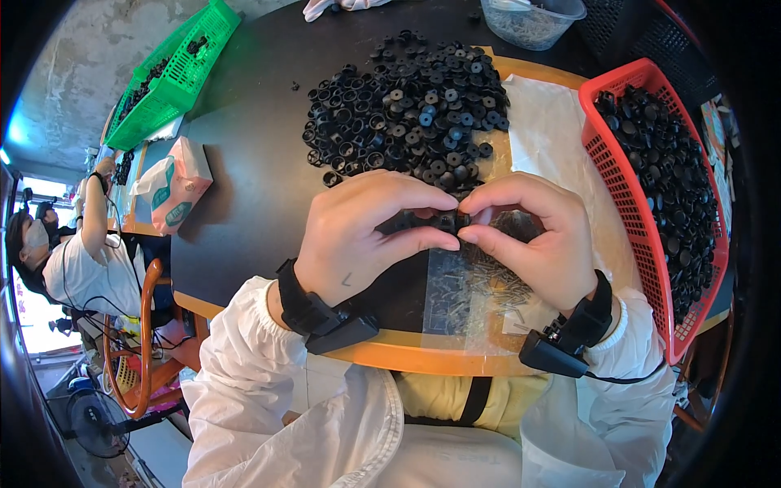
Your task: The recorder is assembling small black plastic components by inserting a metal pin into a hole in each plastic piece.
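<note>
Between the fingertips of both hands is a small black plastic part (444, 220), largely covered by the fingers. My left hand (346, 228) pinches it from the left with thumb and forefinger. From the other side, the thumb and forefinger of my right hand (543, 234) close on its right end; whether they also grip a smaller piece there cannot be made out. Just beyond my hands lies a heap of round black plastic parts (407, 114), some ring-shaped, others disc-like with a centre hole. Thin metal pins or screws (498, 285) are scattered beneath and beside my right hand on clear plastic (446, 305).
A red basket (600, 138) of black round caps stands at the right. Far left are a green basket (175, 85) and a tissue pack (181, 185). A clear tub (537, 28) of small metal pieces sits at the back. Another person (93, 264) works at left.
</note>
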`<state>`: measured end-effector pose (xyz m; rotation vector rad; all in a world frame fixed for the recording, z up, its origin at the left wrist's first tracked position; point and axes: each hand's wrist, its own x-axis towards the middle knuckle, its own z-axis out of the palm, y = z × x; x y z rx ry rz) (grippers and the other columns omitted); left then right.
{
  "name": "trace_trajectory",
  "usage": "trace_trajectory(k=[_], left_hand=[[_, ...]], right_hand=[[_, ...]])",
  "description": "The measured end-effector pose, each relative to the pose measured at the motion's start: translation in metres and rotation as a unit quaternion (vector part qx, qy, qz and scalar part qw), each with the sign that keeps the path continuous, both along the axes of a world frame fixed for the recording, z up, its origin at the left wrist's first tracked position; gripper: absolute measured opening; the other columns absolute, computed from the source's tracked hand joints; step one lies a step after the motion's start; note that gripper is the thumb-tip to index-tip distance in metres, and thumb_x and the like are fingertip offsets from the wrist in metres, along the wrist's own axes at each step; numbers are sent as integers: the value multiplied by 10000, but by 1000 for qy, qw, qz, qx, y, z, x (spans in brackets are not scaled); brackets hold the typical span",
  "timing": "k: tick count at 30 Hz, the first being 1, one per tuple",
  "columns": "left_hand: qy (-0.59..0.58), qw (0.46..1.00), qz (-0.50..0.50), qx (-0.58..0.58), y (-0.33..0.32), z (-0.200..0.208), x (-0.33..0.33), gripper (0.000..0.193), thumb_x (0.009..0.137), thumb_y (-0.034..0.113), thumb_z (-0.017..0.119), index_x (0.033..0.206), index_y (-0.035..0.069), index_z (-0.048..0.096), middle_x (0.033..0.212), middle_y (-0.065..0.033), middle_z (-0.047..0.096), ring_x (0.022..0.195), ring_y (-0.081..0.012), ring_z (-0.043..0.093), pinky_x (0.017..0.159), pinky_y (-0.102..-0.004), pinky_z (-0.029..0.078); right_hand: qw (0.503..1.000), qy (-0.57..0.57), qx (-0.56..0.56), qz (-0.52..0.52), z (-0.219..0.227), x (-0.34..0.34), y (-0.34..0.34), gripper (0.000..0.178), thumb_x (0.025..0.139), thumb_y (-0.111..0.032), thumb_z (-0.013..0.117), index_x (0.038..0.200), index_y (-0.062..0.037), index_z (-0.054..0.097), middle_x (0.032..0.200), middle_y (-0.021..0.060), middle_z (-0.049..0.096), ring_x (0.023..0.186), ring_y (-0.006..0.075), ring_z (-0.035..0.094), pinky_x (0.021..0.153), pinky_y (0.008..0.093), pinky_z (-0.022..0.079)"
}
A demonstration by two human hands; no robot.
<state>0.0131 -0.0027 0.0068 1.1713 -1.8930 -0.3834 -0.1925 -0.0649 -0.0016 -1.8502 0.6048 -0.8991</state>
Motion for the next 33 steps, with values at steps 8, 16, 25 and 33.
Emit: trace_trajectory(k=[8, 16, 25, 33], left_hand=[[-3, 1000, 7, -5, 0, 1, -1, 369, 622, 96, 866, 935, 18, 687, 878, -103, 705, 769, -212, 678, 688, -293, 531], [-3, 1000, 17, -13, 1, 2, -2, 360, 628, 95, 864, 932, 18, 688, 879, -103, 705, 776, -218, 678, 695, -296, 531], [33, 999, 27, -3, 4, -1, -6, 361, 631, 93, 865, 929, 7, 680, 877, -106, 702, 789, -209, 682, 704, -295, 534], [34, 999, 1, -32, 2, 0, -5, 375, 616, 113, 866, 927, 10, 682, 903, -116, 694, 794, -205, 663, 699, -295, 517]], right_hand=[[999, -18, 32, 6, -3, 0, 0, 215, 751, 0, 756, 955, -16, 690, 883, 65, 686, 763, 128, 640, 698, 251, 505], [1000, -24, 10, 9, -2, 0, 0, 212, 754, 9, 752, 956, -11, 690, 890, 68, 687, 763, 126, 640, 706, 253, 517], [994, -61, 91, 2, -1, 2, 3, 203, 754, -2, 763, 943, -13, 690, 894, 56, 686, 766, 119, 633, 717, 251, 511], [999, -49, 9, 6, 0, -3, 0, 208, 723, -12, 778, 916, -26, 702, 899, 65, 690, 805, 142, 636, 738, 277, 505]])
